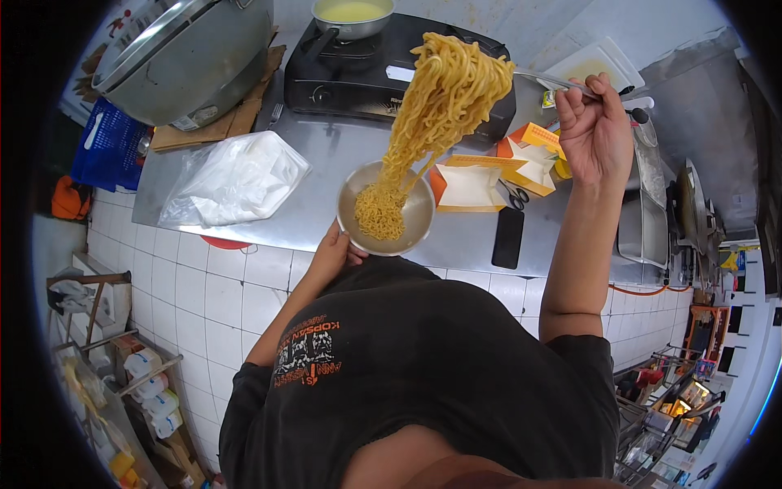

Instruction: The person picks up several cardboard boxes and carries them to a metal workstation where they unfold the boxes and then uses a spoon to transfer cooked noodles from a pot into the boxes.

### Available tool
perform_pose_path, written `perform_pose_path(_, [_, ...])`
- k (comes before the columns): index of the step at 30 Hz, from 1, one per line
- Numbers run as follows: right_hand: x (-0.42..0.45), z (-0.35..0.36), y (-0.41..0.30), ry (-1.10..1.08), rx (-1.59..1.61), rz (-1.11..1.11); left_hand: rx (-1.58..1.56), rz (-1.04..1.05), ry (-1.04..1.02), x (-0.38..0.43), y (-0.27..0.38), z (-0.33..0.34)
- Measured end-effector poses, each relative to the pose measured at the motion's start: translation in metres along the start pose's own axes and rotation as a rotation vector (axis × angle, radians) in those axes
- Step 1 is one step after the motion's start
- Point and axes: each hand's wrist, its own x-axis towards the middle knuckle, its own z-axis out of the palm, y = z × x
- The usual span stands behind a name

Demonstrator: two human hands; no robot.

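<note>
My right hand (595,131), raised at the right, grips the handle of a metal utensil (550,77), probably a fork. From its hidden end hangs a thick bundle of yellow noodles (455,88). The strands trail down into a round metal bowl (421,211), where more noodles (380,214) lie in a heap. At the bowl's near left rim, my left hand (339,247) holds it by the edge over the front of the steel table. Two open paper food boxes (473,186) (534,162), orange and yellow outside and white inside, stand right of the bowl.
Behind the noodles is a black Rinnai gas stove (342,91) bearing a saucepan (354,13) of yellowish liquid. A phone (508,238) and scissors (518,194) lie near the boxes. Leftward are a plastic-wrapped white stack (238,177), a fork (277,113) and a large metal pot (189,67) on cardboard.
</note>
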Motion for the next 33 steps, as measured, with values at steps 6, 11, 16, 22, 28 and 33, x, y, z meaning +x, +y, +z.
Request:
perform_pose_path(6, [0.003, -0.017, -0.026, -0.074, 0.028, 0.043, -0.013, -0.052, 0.14, -0.014, -0.003, 0.023])
perform_pose_path(11, [0.009, -0.031, -0.053, -0.128, 0.03, 0.068, 0.005, -0.014, 0.236, -0.018, -0.012, 0.039])
perform_pose_path(16, [0.016, -0.055, -0.078, -0.159, 0.029, 0.039, 0.009, -0.029, 0.299, -0.022, -0.012, 0.053])
perform_pose_path(22, [0.018, -0.084, -0.092, -0.087, -0.017, 0.01, 0.032, -0.09, 0.37, -0.027, -0.012, 0.06])
perform_pose_path(28, [0.012, -0.123, -0.081, 0.073, -0.081, 0.002, 0.041, -0.084, 0.433, -0.029, -0.015, 0.062])
perform_pose_path(33, [-0.003, -0.147, -0.053, 0.157, -0.14, 0.025, 0.033, -0.088, 0.493, -0.032, -0.017, 0.061])
